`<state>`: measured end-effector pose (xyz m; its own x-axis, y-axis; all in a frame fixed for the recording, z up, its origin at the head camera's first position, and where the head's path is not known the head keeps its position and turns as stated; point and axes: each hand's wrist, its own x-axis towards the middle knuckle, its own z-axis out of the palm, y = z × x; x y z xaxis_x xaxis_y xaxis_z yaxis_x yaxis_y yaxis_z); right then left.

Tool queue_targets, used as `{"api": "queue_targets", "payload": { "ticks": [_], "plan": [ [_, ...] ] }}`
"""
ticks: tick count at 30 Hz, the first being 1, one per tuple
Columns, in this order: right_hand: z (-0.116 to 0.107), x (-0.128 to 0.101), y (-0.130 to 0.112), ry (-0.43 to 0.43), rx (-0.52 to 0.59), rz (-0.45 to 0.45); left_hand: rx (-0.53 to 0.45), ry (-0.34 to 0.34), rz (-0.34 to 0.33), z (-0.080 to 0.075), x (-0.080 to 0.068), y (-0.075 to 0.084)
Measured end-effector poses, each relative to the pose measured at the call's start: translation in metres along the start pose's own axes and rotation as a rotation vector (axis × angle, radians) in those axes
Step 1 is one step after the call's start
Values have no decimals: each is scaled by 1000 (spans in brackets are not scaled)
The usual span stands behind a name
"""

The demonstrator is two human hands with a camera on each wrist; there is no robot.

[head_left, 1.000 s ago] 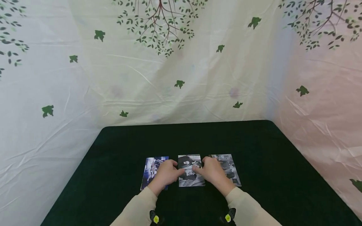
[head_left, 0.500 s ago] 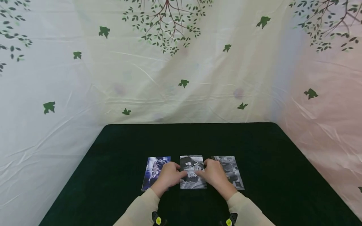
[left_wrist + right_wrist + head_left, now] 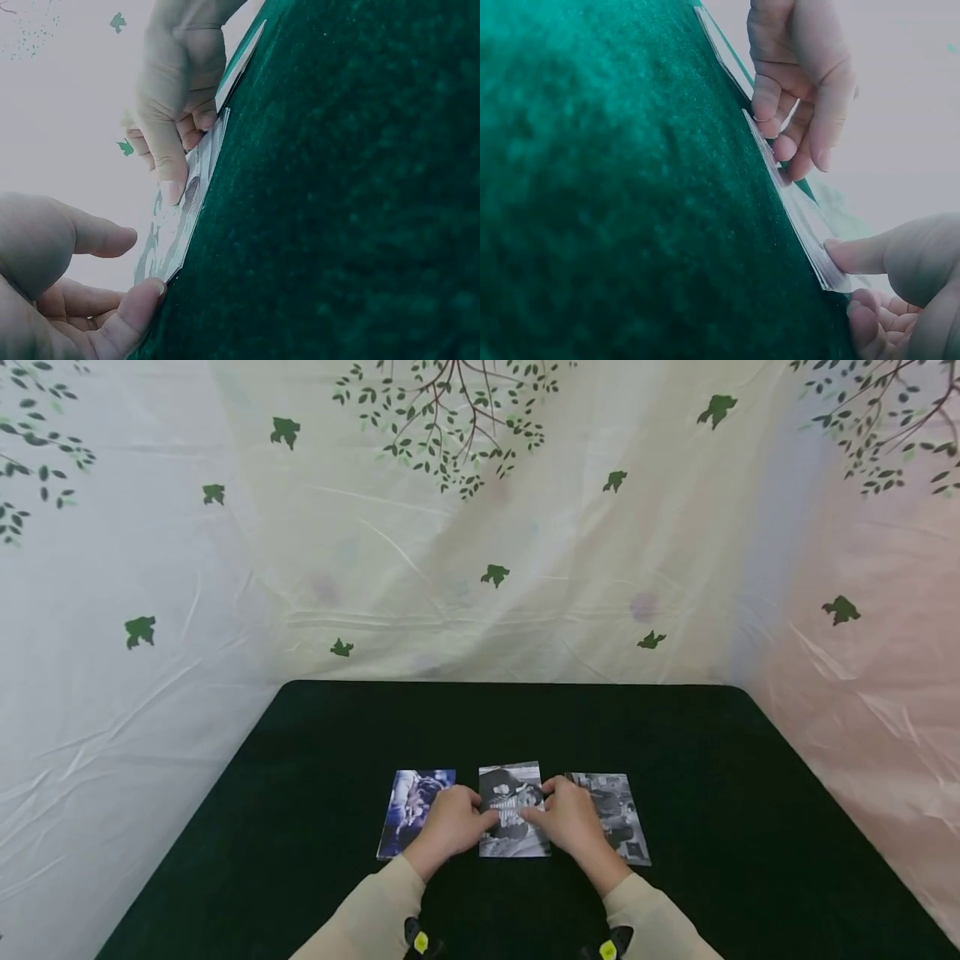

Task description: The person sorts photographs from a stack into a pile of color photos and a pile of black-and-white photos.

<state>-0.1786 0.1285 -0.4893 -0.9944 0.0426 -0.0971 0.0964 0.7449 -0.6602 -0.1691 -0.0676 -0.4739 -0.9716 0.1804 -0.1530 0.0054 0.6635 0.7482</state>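
Both pinching the middle photo (image 3: 513,810) by its side edges: left hand (image 3: 450,822) and right hand (image 3: 572,820), grips closed on it, atop the tabletop (image 3: 300,793).

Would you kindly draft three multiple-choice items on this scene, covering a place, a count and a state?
1. Which photo do both hands touch?
A. the left one
B. the middle one
C. the right one

2. How many photos lie on the table?
A. two
B. three
C. five

3. How does the middle photo lie?
A. flat on the cloth
B. rolled into a tube
C. one side edge lifted off the cloth

Answers:
1 B: the left hand and right hand meet on the middle photo.
2 B: the left photo, middle one and right photo lie in a row on the green table.
3 C: the right wrist view shows fingertips under its raised edge.
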Motion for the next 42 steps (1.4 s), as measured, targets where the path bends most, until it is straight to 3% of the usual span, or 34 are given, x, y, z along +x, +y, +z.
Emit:
{"api": "queue_targets", "payload": {
  "ticks": [6,14,24,33,37,42],
  "plan": [
    [-3,3,-1,15,69,8,19,-1,21,0,2,1],
    [-8,5,-3,-11,242,78,23,-3,48,-3,3,2],
    [-12,5,-3,1,202,75,10,-24,35,-4,2,2],
    [-13,3,-2,33,182,27,57,-18,39,-3,-1,3],
    [-18,5,0,31,223,37,76,-8,65,-3,-1,3],
    [-26,7,3,9,349,65,87,-6,78,-3,-2,2]
  ]
}}
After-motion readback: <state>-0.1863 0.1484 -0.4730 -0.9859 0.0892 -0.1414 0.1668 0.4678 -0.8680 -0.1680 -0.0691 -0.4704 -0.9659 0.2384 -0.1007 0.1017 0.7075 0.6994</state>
